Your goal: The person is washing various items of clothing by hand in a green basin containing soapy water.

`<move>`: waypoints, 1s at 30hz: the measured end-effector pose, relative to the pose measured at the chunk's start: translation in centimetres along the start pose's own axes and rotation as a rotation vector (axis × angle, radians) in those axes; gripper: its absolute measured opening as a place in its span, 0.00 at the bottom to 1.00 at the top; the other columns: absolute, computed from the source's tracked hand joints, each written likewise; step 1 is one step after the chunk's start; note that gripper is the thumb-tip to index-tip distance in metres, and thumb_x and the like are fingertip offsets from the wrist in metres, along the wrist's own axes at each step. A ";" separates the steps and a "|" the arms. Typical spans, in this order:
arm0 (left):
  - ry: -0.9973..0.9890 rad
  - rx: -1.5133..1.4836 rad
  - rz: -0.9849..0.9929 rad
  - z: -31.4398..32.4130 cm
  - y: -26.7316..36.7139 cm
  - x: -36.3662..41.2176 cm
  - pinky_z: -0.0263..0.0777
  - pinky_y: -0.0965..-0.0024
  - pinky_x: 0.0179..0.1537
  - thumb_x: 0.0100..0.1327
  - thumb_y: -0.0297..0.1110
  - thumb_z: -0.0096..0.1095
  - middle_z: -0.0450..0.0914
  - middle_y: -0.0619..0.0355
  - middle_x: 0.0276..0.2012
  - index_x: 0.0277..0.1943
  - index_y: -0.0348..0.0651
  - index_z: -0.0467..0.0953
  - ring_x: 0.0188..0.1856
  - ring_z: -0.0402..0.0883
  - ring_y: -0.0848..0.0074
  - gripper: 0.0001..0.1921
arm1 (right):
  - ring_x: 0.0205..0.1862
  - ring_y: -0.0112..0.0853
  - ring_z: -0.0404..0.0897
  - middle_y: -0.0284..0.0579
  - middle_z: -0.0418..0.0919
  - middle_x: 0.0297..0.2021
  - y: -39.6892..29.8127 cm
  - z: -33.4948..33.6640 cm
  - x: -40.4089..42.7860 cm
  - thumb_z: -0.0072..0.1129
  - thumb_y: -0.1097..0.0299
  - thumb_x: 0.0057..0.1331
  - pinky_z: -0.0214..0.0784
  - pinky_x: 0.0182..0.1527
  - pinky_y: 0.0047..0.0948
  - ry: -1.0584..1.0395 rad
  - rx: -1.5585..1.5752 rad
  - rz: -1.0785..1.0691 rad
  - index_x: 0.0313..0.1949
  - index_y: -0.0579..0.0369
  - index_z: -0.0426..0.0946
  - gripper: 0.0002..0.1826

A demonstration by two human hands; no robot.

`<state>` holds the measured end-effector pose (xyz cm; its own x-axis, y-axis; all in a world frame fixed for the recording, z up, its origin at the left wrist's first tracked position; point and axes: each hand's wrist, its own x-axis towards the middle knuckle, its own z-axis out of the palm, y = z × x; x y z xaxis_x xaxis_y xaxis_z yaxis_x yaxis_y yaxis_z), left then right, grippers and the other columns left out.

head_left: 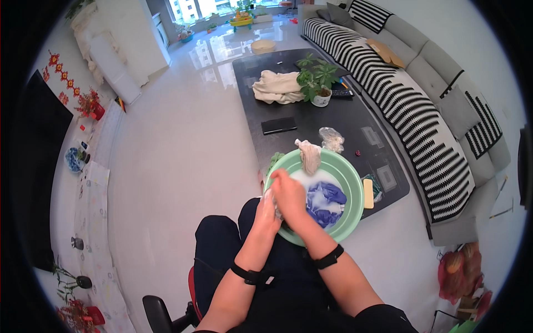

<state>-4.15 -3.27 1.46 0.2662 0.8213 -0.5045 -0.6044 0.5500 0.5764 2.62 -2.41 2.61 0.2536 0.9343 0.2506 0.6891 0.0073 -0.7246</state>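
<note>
A green plastic basin (pixel 355 179) with cloudy, sudsy water rests partly on the dark coffee table's near end. Blue cloth (pixel 325 208) lies soaking in it, and a beige cloth (pixel 310 157) hangs over its far rim. At the basin's left side my left hand (pixel 268 212) and my right hand (pixel 289 193) are pressed together. A small bit of pale wet material shows between them, too hidden to name or to tell which hand grips it. A yellow bar of soap (pixel 368 193) lies just right of the basin.
On the coffee table (pixel 275 145) are a black phone-like object (pixel 279 125), a potted plant (pixel 321 98), a cream cloth (pixel 278 86), a clear plastic bag (pixel 332 140) and a remote control (pixel 342 93). A grey sofa (pixel 429 54) runs along the right. A chair armrest (pixel 157 314) is at lower left.
</note>
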 end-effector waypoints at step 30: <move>-0.042 0.136 0.084 -1.1 -0.6 0.3 0.68 0.67 0.45 0.67 0.37 0.31 0.70 0.49 0.46 0.54 0.35 0.61 0.46 0.72 0.69 0.19 | 0.18 0.44 0.72 0.49 0.71 0.14 0.4 -0.8 0.7 0.47 0.73 0.55 0.61 0.22 0.39 0.148 0.039 0.015 0.31 0.49 0.71 0.05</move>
<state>-4.57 -3.50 0.28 0.2516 0.8692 -0.4257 -0.5191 0.4924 0.6986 3.63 -2.05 3.05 0.3625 0.8719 0.3293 0.6584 0.0105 -0.7526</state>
